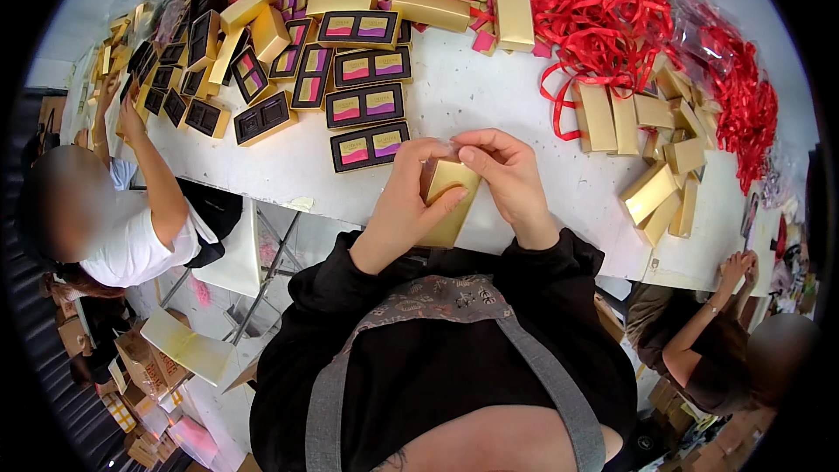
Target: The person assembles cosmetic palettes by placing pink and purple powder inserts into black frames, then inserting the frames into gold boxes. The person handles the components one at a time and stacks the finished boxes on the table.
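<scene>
White table (pixel 489 105) covered in trays (pixel 369 146) and ribbon (pixel 603 17); near edge, left hand (pixel 404 201) and right hand (pixel 507 177) both pinching a gold box (pixel 450 201).

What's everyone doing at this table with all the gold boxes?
The person wearing the camera holds a gold box in both hands, the left hand gripping its side, the right hand pinching its top edge. On the white table lie filled trays, gold lids and red ribbon. Two other people work alongside.

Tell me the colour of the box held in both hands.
Shiny gold. The box sits between the left hand and right hand, clearest in the head view.
</scene>
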